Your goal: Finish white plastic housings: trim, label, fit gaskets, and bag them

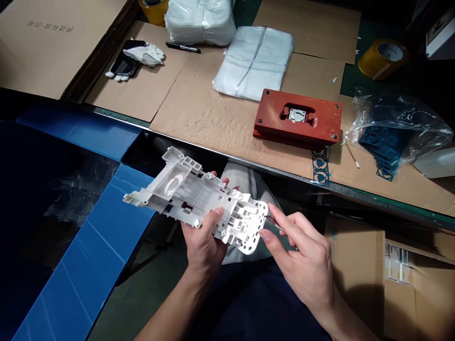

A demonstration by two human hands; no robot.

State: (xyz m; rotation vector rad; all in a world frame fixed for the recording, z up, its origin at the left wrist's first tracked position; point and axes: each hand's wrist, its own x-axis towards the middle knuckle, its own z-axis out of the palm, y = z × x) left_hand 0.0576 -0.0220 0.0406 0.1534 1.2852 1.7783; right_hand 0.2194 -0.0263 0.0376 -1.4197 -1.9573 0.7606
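Note:
A white moulded plastic frame (209, 199), full of slots, clips and small square holes, is held tilted above my lap. My left hand (205, 239) is closed around its middle, thumb on the upper face and fingertips showing beyond the far edge. At its rounded right end is my right hand (302, 246), with index finger and thumb close to the rim. A slim metallic tool (276, 222) shows between those fingers, its tip near the rim; most of it is hidden, so its kind cannot be made out.
On the cardboard-covered bench stands a red fixture block (298, 118) with a small grey part in its recess. Behind lie bundled plastic bags (254, 61), a marker (183, 47), a phone (126, 61) and tape (382, 58). Blue box flaps (85, 246) are left, cartons (355, 274) right.

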